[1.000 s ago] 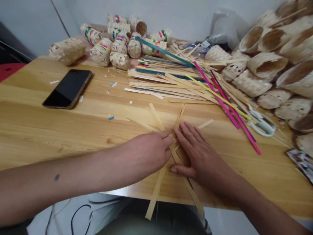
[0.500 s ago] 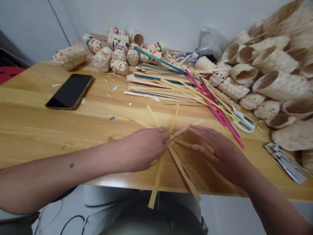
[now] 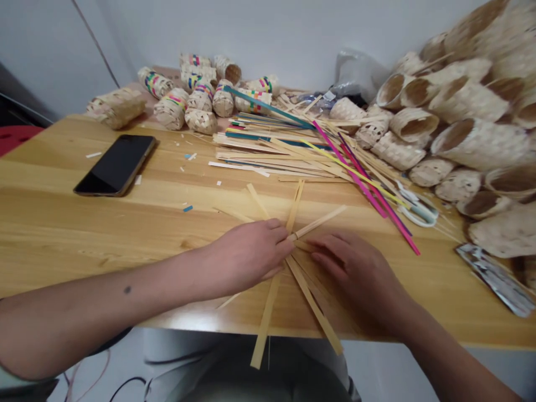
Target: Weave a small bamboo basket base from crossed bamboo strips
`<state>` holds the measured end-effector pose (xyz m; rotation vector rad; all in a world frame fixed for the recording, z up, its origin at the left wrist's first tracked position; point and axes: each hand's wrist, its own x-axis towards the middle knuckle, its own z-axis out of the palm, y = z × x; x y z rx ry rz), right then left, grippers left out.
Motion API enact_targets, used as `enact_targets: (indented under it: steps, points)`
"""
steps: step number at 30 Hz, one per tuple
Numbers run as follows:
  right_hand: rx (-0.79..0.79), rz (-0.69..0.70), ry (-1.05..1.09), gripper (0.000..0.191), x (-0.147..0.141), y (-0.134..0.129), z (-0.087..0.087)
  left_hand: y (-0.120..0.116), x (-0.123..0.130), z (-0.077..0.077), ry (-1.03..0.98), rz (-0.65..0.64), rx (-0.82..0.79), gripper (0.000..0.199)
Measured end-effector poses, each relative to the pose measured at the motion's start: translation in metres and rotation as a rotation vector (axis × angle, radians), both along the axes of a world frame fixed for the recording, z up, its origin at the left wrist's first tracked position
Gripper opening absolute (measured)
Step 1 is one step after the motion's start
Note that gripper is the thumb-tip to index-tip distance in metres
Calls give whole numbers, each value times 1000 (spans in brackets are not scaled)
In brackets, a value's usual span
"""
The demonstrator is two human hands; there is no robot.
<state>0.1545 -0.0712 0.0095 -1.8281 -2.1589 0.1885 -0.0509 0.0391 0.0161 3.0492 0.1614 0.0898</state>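
Note:
Several pale bamboo strips (image 3: 310, 298) cross one another like spokes near the table's front edge. My left hand (image 3: 255, 251) is closed over their crossing point, its fingertips pinching the strips there and hiding part of the centre. To the right, my right hand (image 3: 355, 265) has its thumb and fingers drawn close together around one strip that runs out from the centre; the far end of that strip is hidden by the hand. Another strip (image 3: 322, 220) sticks out up and to the right, above my right fingers, untouched.
Behind the work lies a pile of loose strips (image 3: 272, 148), some coloured. Scissors (image 3: 419, 209) and a silvery packet (image 3: 496, 279) lie right. Woven bamboo cylinders (image 3: 473, 142) are heaped at right; smaller coloured-band ones (image 3: 171, 109) stand back left, near a phone (image 3: 117, 164).
My right hand has moved left and down towards the centre, its fingers closing around a strip. The upper-right strip now lies free of my fingers. My left hand keeps its hold.

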Motion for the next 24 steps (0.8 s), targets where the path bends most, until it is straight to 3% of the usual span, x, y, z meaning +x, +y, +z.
enact_targets:
  steps: [9,14,18,24]
  points:
    - [-160,68,99,19,7,9,5,-1,3,8,148,5,-25,26]
    - [-54,146,25,18,10,41,20,-2,2,7,124,10,-15,29]
    - [-56,145,16,16,16,68,25,-2,0,5,72,2,-14,26]
    - [-202,129,99,14,27,62,17,-1,0,5,26,-2,-54,22]
